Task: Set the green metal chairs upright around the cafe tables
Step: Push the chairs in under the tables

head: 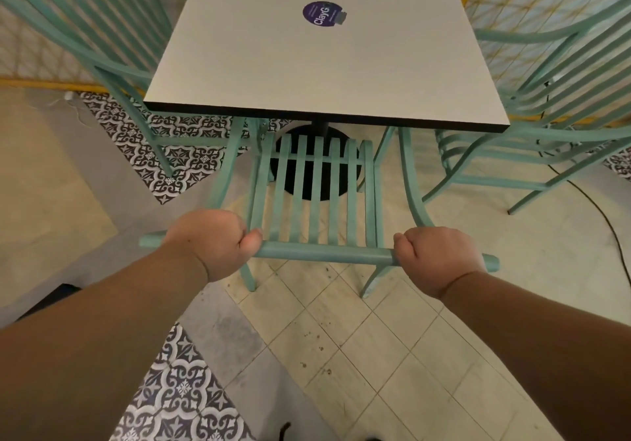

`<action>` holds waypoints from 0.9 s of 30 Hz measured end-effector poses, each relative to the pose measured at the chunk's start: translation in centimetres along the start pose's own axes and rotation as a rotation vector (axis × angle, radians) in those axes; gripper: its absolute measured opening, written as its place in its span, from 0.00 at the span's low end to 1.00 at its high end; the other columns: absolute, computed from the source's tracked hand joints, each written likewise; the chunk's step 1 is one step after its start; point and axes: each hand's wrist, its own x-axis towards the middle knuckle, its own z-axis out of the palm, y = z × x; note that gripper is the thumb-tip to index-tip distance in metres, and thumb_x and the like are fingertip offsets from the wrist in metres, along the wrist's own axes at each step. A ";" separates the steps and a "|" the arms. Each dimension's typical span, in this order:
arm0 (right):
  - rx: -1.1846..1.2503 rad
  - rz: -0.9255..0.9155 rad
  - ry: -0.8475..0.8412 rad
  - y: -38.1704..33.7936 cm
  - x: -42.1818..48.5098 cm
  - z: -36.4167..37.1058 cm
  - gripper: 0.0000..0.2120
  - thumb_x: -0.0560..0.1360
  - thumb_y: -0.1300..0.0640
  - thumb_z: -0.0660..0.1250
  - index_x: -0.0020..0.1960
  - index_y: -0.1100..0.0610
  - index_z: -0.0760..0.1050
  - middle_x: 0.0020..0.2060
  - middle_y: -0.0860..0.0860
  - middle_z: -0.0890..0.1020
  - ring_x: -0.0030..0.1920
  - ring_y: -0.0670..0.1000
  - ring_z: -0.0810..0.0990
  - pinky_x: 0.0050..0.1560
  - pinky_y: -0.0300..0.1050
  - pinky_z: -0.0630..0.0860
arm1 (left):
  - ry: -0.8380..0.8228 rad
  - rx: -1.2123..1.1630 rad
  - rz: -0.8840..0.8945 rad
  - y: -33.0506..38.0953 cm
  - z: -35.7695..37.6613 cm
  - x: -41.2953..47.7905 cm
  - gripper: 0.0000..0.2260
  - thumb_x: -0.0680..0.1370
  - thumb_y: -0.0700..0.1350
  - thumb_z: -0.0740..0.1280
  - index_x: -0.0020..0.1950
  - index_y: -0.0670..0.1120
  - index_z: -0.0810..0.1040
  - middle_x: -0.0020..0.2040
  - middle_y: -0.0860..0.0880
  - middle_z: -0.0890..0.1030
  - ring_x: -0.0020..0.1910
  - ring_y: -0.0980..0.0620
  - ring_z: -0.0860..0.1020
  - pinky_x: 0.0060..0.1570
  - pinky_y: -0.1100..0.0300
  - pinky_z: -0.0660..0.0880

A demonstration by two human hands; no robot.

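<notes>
chair top rail [324, 252] | fingers [251, 241] of both hands wrapped around it

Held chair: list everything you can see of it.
The chair is pale green, metal by its look: a round top rail over flat vertical slats with one crossbar. It stands upright on the tiled floor, two rear legs showing, its front hidden under the table. The left hand and right hand grip the top rail near its ends.
</notes>
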 end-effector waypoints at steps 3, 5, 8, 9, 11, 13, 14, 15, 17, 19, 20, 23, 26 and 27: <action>0.014 0.003 0.008 0.0 0.6 -0.4 0.24 0.83 0.42 0.45 0.38 0.48 0.72 0.31 0.49 0.77 0.32 0.49 0.76 0.34 0.46 0.73 | -0.003 0.006 0.009 -0.1 -0.4 0.5 0.25 0.81 0.62 0.51 0.37 0.49 0.77 0.33 0.49 0.78 0.34 0.49 0.78 0.33 0.55 0.73; 0.009 -0.002 0.014 0.2 1.4 -0.6 0.23 0.82 0.42 0.45 0.38 0.48 0.72 0.32 0.48 0.77 0.33 0.49 0.76 0.34 0.47 0.74 | -0.006 -0.007 0.019 -0.1 -0.7 1.0 0.25 0.81 0.62 0.51 0.36 0.49 0.77 0.33 0.49 0.79 0.34 0.49 0.78 0.35 0.54 0.76; 0.008 0.011 0.031 0.3 2.2 -0.6 0.23 0.82 0.43 0.46 0.38 0.49 0.72 0.32 0.49 0.77 0.32 0.50 0.75 0.31 0.46 0.71 | 0.003 -0.025 0.030 -0.1 -0.9 1.6 0.26 0.81 0.61 0.51 0.36 0.48 0.78 0.33 0.48 0.79 0.35 0.48 0.78 0.38 0.51 0.79; -0.004 0.013 0.038 0.3 2.4 -0.6 0.22 0.82 0.43 0.46 0.38 0.49 0.72 0.32 0.49 0.77 0.32 0.50 0.75 0.30 0.45 0.69 | 0.007 -0.021 0.038 -0.2 -0.9 1.7 0.26 0.82 0.61 0.51 0.36 0.48 0.78 0.33 0.47 0.79 0.35 0.48 0.78 0.38 0.51 0.79; -0.018 0.014 0.040 0.4 2.4 -0.4 0.22 0.82 0.43 0.46 0.39 0.49 0.73 0.32 0.49 0.77 0.33 0.50 0.75 0.31 0.46 0.69 | -0.005 -0.016 0.045 -0.4 -0.8 1.7 0.27 0.81 0.61 0.50 0.35 0.48 0.79 0.33 0.47 0.79 0.34 0.47 0.79 0.37 0.50 0.80; 0.001 0.013 0.047 0.3 2.1 -0.3 0.23 0.82 0.42 0.45 0.39 0.49 0.73 0.32 0.49 0.77 0.33 0.50 0.75 0.32 0.47 0.72 | 0.010 -0.025 0.038 -0.5 -0.3 1.6 0.28 0.80 0.62 0.49 0.35 0.48 0.79 0.32 0.47 0.80 0.33 0.48 0.79 0.37 0.49 0.80; 0.001 0.013 0.043 0.3 2.1 -0.3 0.23 0.82 0.42 0.45 0.39 0.49 0.73 0.32 0.49 0.77 0.33 0.50 0.76 0.34 0.48 0.74 | 0.017 -0.024 0.033 -0.4 -0.2 1.6 0.29 0.79 0.63 0.48 0.35 0.47 0.79 0.32 0.47 0.80 0.33 0.48 0.79 0.37 0.49 0.80; -0.003 0.013 0.045 0.4 2.1 -0.3 0.24 0.82 0.42 0.44 0.39 0.49 0.73 0.32 0.49 0.77 0.33 0.51 0.76 0.35 0.49 0.76 | 0.022 -0.025 0.027 -0.4 -0.1 1.7 0.29 0.79 0.64 0.47 0.35 0.47 0.79 0.32 0.47 0.80 0.33 0.48 0.79 0.37 0.50 0.81; 0.003 0.016 0.041 0.5 2.0 -0.3 0.24 0.82 0.41 0.44 0.39 0.48 0.73 0.33 0.49 0.77 0.33 0.51 0.76 0.38 0.51 0.78 | 0.020 -0.039 0.022 -0.3 -0.2 1.6 0.29 0.79 0.64 0.48 0.36 0.47 0.79 0.32 0.48 0.80 0.33 0.48 0.79 0.37 0.50 0.80; 0.010 0.023 0.031 0.5 2.0 -0.4 0.24 0.82 0.41 0.45 0.39 0.48 0.74 0.33 0.48 0.78 0.34 0.50 0.76 0.38 0.51 0.78 | 0.008 -0.053 0.028 -0.3 -0.2 1.6 0.28 0.80 0.64 0.48 0.36 0.48 0.79 0.33 0.48 0.80 0.33 0.49 0.79 0.38 0.50 0.81; 0.006 0.028 0.027 0.4 2.0 -0.6 0.24 0.82 0.41 0.45 0.39 0.48 0.74 0.33 0.48 0.78 0.34 0.50 0.76 0.38 0.50 0.78 | -0.003 -0.055 0.031 -0.3 -0.2 1.6 0.28 0.80 0.63 0.49 0.37 0.49 0.80 0.33 0.48 0.80 0.34 0.49 0.79 0.38 0.50 0.81; -0.002 0.035 0.020 0.2 2.0 -0.9 0.24 0.82 0.41 0.45 0.40 0.49 0.75 0.33 0.48 0.78 0.34 0.50 0.76 0.36 0.48 0.75 | -0.017 -0.057 0.033 -0.4 -0.3 1.7 0.28 0.79 0.64 0.48 0.38 0.50 0.79 0.34 0.49 0.80 0.35 0.49 0.79 0.39 0.49 0.80; -0.001 0.034 -0.002 0.2 2.1 -1.0 0.24 0.83 0.41 0.46 0.40 0.49 0.73 0.33 0.49 0.77 0.34 0.50 0.76 0.35 0.47 0.73 | -0.026 -0.075 0.025 -0.4 -0.4 1.7 0.28 0.77 0.67 0.47 0.37 0.51 0.77 0.35 0.50 0.79 0.37 0.49 0.78 0.39 0.51 0.79; 0.006 0.038 -0.016 0.2 2.1 -1.0 0.23 0.83 0.41 0.46 0.40 0.49 0.73 0.33 0.48 0.77 0.34 0.50 0.76 0.35 0.47 0.73 | -0.037 -0.078 0.018 -0.4 -0.4 1.8 0.27 0.78 0.66 0.48 0.37 0.51 0.77 0.35 0.50 0.79 0.37 0.49 0.78 0.40 0.51 0.78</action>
